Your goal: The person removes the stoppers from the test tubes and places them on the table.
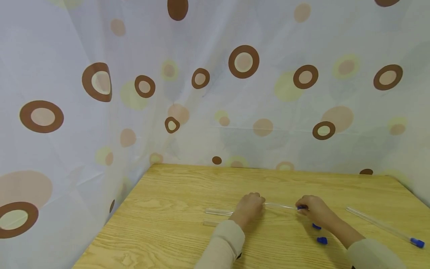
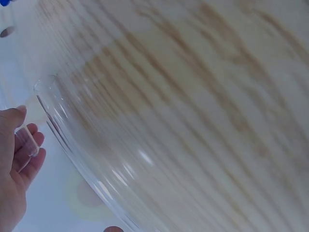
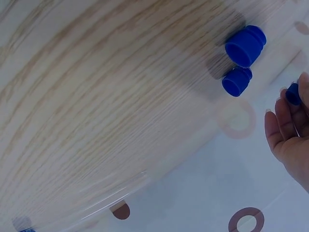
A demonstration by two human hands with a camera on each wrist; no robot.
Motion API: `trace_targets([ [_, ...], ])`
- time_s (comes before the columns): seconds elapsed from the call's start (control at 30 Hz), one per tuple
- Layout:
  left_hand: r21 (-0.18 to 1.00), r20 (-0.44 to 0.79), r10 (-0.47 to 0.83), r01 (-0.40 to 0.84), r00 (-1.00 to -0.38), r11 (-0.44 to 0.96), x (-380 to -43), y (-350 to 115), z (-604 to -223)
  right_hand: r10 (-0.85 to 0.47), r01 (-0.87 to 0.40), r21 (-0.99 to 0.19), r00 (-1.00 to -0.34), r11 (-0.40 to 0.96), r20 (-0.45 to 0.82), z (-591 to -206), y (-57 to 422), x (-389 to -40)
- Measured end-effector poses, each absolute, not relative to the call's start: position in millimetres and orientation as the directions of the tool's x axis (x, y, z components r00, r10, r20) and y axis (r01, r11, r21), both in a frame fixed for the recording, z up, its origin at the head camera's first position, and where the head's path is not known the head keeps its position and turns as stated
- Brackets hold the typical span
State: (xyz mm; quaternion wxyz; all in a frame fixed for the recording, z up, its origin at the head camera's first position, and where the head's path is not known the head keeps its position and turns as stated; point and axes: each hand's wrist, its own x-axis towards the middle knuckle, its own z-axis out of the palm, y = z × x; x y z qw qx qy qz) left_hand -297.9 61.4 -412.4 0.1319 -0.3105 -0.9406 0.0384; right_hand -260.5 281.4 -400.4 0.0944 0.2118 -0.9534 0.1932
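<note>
My left hand [image 1: 250, 206] grips a clear tube [image 1: 279, 205] near its left end, holding it roughly level over the wooden table. That end pokes out between thumb and fingers in the left wrist view. At the tube's other end, my right hand [image 1: 315, 210] pinches a small blue cap [image 3: 292, 94] between thumb and fingers. In the head view the cap meets the tube's right end; how far it sits on is hidden by the fingers. Two loose blue caps, a nearer one [image 1: 321, 240] and a farther one [image 1: 316, 226], lie on the table below my right hand.
Left of my left hand lie two more clear tubes, one [image 1: 218, 212] behind the other [image 1: 211, 223], partly covered by my forearm. Another clear tube [image 1: 376, 222] with a blue cap on its near end rests at the right. A patterned curtain [image 1: 215, 142] borders the wooden table [image 1: 161, 231].
</note>
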Motion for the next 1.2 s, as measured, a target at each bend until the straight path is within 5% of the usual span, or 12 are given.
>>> trace_targets([
  [0.33,-0.167,0.222,0.626,0.604,-0.748,0.78,-299,51,-413,-0.354,-0.454,-0.331,-0.879,0.827,0.32,-401,278,-257],
  [0.57,-0.075,0.203,0.62,0.62,-0.758,0.781,-295,46,-407,-0.337,-0.448,-0.346,-0.88,0.824,0.336,-405,275,-252],
  [1.2,-0.156,0.307,0.711,0.703,-0.633,0.694,-292,29,-412,-0.358,-0.487,-0.327,-0.851,0.81,0.384,-408,271,-242],
])
